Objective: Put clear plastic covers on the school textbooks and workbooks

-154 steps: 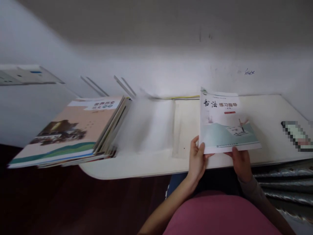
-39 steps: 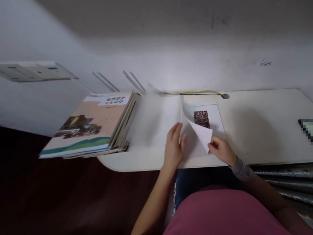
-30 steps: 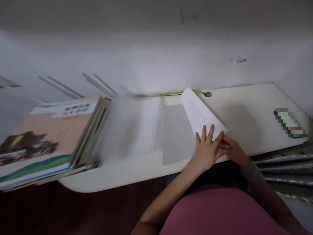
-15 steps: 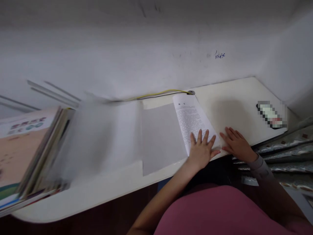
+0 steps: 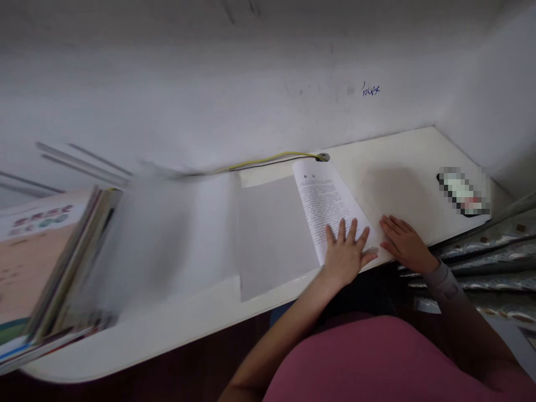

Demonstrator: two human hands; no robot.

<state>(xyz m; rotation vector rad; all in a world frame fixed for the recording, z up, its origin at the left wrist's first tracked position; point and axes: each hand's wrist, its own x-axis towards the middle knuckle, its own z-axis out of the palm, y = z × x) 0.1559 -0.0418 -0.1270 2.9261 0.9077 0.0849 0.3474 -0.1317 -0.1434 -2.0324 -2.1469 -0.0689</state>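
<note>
A sheet of printed paper (image 5: 320,204), with a heading and dense lines of text, lies slanted on the white desk (image 5: 167,321). My left hand (image 5: 345,251) rests flat on its lower part, fingers spread. Beside the paper's right edge, my right hand (image 5: 404,243) is laid on the desk with its fingers straight and fairly close together, holding nothing. To the left of the printed page lies a plain grey sheet (image 5: 272,234), partly under it. A blurred, whitish, see-through sheet (image 5: 201,234) covers the area further left.
Books (image 5: 46,251) are piled at the far left end. A phone (image 5: 460,192), partly pixelated, lies at the right. A yellow cable (image 5: 268,157) runs along the wall to a round grommet (image 5: 322,157). Patterned fabric folds (image 5: 481,262) hang beyond the right edge.
My right hand has shifted slightly away from the paper's edge, and its fingers have drawn closer together. My left hand stays flat on the page. The view has moved a little.
</note>
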